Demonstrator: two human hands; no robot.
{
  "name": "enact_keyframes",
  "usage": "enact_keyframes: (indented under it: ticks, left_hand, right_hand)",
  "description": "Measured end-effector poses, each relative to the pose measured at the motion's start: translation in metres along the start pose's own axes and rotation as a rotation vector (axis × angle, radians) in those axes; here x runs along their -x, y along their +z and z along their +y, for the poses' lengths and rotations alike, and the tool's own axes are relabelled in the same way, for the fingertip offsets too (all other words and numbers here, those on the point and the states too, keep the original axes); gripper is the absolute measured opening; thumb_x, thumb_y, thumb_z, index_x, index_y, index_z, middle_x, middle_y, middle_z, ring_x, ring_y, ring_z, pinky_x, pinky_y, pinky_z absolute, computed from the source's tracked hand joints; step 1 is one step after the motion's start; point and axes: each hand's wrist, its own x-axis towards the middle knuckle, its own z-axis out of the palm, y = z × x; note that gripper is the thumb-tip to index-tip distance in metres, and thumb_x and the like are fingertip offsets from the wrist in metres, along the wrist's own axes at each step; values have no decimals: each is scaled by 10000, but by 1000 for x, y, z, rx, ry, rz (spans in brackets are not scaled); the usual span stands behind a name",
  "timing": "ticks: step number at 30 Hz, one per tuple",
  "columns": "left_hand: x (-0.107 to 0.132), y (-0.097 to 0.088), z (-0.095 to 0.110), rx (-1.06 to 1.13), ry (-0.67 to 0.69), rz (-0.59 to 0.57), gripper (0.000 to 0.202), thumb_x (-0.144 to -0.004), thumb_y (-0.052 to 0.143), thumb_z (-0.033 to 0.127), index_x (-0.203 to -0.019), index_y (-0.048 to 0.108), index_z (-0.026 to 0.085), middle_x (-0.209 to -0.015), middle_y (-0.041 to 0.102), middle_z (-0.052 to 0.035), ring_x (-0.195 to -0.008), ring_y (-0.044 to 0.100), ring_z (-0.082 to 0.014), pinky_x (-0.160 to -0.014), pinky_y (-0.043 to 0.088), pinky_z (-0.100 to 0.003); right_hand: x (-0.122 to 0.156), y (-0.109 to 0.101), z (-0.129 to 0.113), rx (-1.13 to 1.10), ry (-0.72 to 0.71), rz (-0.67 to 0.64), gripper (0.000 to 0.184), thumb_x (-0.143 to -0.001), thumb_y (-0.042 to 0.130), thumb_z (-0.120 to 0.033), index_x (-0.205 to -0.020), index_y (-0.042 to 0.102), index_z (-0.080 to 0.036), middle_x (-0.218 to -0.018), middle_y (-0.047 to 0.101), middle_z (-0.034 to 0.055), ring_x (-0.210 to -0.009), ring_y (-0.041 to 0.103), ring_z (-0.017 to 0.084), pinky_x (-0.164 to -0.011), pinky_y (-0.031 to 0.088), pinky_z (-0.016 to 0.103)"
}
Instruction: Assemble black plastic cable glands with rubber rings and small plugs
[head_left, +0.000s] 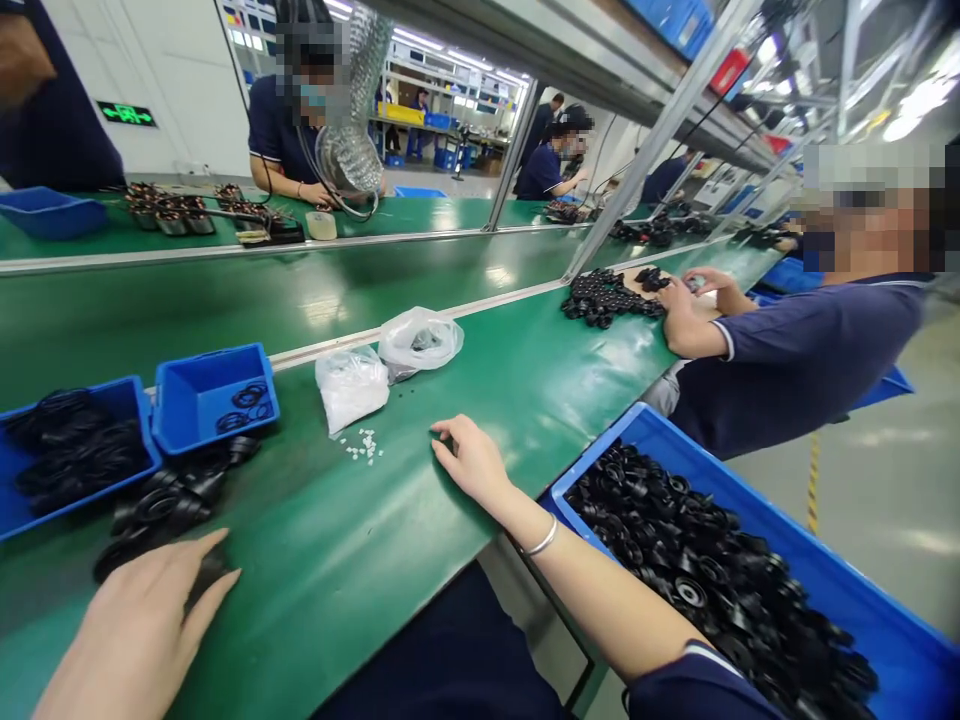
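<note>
My left hand [146, 610] is at the lower left, its thumb and fingers around a dark, blurred black plastic part [208, 568]; the palm side is hidden. Just beyond it lies a row of similar black parts [169, 500] on the green table. My right hand [474, 462] rests near the table's middle, thumb and fingers apart, with nothing visible in it. To its left are small white pieces [365, 447], spilled in front of a clear bag of white pieces [352, 385]. A second, opened plastic bag [421, 340] with dark contents stands beside that one.
Two blue bins, one with black cables [75, 455] and one with black rings [247, 400], stand at the left. A large blue crate [750, 520] of black parts is at my right. A co-worker [795, 340] handles black parts at the right; metal posts [637, 180] rise behind.
</note>
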Motion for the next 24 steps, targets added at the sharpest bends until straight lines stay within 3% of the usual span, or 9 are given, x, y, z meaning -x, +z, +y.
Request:
enact_keyframes:
  ticks: [2, 6, 12, 14, 18, 21, 24]
  left_hand:
    - [-7, -2, 12, 84, 7, -80, 327, -842, 520, 427, -1095, 564, 223, -1060, 661, -119, -997, 620, -329, -921, 463, -488]
    - [-31, 3, 43, 245, 34, -195, 363, -837, 538, 435, -1122, 604, 220, -1014, 607, -85, -969, 624, -272, -868, 509, -404]
    - [-56, 14, 77, 516, -22, -204, 271, -814, 601, 405, -1004, 600, 212, -1122, 574, -95, -1032, 588, -264, -903, 485, -430]
    - [-54, 14, 82, 717, -136, -268, 268, -840, 580, 409, -1034, 548, 228, -1070, 604, -72, -949, 625, -228, -816, 517, -377]
    - [-46, 9, 91, 1138, -358, -412, 258, -845, 586, 396, -992, 482, 211, -876, 615, -7, -571, 617, -124, -527, 492, -264]
    - [-45, 6, 93, 1261, -413, -432, 237, -828, 619, 363, -931, 481, 199, -971, 608, -11, -441, 533, -53, -486, 468, -249]
    - [-46, 3, 94, 1333, -412, -472, 262, -827, 630, 329, -1011, 508, 188, -1010, 630, -46, -568, 608, -90, -572, 501, -257]
  right_hand:
    - [-4, 6, -8, -68, -45, -64, 149, -857, 570, -220, -989, 637, -205, -855, 593, 4, -646, 520, 101, -664, 444, 241]
    - [-11, 22, -30, -146, -127, -135, 136, -868, 592, -273, -980, 642, -214, -844, 591, -5, -649, 524, 93, -643, 431, 227]
    - [-19, 35, -41, -103, -125, -121, 78, -888, 568, -241, -873, 638, -212, -857, 592, -5, -712, 547, 103, -643, 416, 224]
    - [-20, 35, -39, -111, -118, -125, 91, -889, 564, -234, -841, 636, -210, -830, 594, -7, -726, 554, 110, -647, 416, 226]
    - [-20, 32, -40, -118, -107, -142, 99, -888, 563, -240, -840, 646, -215, -801, 597, -7, -723, 561, 117, -646, 419, 232]
    - [-20, 31, -40, -117, -130, -156, 106, -885, 567, -245, -826, 649, -213, -781, 594, -4, -717, 563, 123, -636, 421, 234]
    - [-19, 32, -37, -130, -166, -153, 114, -886, 566, -238, -815, 650, -207, -756, 584, 1, -722, 566, 132, -643, 429, 239]
